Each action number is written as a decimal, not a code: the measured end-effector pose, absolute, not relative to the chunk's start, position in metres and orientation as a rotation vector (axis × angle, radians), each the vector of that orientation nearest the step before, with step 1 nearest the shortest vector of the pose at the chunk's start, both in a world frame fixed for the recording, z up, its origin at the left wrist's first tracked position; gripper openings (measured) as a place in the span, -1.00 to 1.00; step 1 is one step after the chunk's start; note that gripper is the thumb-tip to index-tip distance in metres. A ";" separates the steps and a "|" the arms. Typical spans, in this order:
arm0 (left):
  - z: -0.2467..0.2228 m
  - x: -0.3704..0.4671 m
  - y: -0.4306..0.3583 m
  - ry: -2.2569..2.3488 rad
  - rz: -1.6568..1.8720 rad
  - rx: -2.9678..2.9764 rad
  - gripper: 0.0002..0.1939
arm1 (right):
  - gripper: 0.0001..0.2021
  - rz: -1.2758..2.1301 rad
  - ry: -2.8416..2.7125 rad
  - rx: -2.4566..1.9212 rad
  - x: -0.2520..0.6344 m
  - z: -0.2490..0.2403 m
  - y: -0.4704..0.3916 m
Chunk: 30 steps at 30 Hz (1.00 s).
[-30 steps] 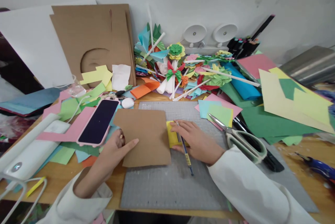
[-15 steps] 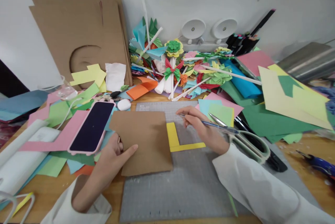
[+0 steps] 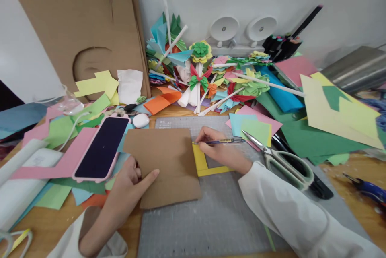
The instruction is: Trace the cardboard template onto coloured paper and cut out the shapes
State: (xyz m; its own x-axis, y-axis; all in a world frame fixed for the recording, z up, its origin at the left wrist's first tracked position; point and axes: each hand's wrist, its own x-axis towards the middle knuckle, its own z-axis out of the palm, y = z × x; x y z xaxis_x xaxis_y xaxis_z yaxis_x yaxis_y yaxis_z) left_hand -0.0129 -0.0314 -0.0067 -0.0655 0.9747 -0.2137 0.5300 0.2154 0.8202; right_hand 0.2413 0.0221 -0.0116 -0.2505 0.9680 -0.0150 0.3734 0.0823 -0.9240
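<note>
A square piece of brown cardboard [image 3: 169, 161] lies on the grey cutting mat [image 3: 211, 226], its left edge gripped by my left hand [image 3: 132, 181] with the thumb on top. In my right hand [image 3: 220, 147] is a slim pen [image 3: 227, 141], held in a pinch, its tip at the cardboard's right edge. Beneath the pen and against that edge lies an L-shaped piece of yellow paper [image 3: 201, 165]; part of it is hidden by the cardboard and my right hand. Scissors [image 3: 280, 157] lie just right of my right hand, blades partly spread.
A phone [image 3: 102, 147] rests on coloured paper at the left. Paper flowers [image 3: 200, 52] and scraps pile up along the wall. Larger cardboard sheets [image 3: 75, 28] lean at the back left. A black-handled tool [image 3: 321, 187] and blue pliers [image 3: 366, 189] lie on the right.
My right hand has moved left and slightly down, bringing the pen's tip to the cardboard's right edge over the yellow paper. My left hand keeps its hold on the cardboard.
</note>
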 end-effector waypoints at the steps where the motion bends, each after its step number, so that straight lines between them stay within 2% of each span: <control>1: -0.007 -0.013 -0.031 1.701 0.717 1.414 -0.52 | -0.95 1.151 -1.705 -1.342 0.241 -0.012 0.022; 9: -0.009 -0.013 -0.031 1.711 0.756 1.391 -0.52 | -0.96 1.109 -1.708 -1.368 0.242 -0.011 0.022; 15: -0.001 -0.008 -0.030 1.588 0.822 1.259 -0.65 | -0.95 1.101 -1.688 -1.402 0.241 -0.011 0.021; 30: 0.006 -0.003 -0.028 1.485 0.829 1.139 -0.53 | -0.95 1.075 -1.611 -1.416 0.240 -0.016 0.018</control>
State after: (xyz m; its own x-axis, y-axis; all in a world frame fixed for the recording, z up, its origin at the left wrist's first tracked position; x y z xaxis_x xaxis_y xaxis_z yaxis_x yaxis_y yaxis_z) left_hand -0.0027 -0.0280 0.0058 -0.0071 0.9488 -0.3159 0.2287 0.3090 0.9231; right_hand 0.2402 0.0185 -0.0161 -0.1321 0.9912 -0.0055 0.3856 0.0463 -0.9215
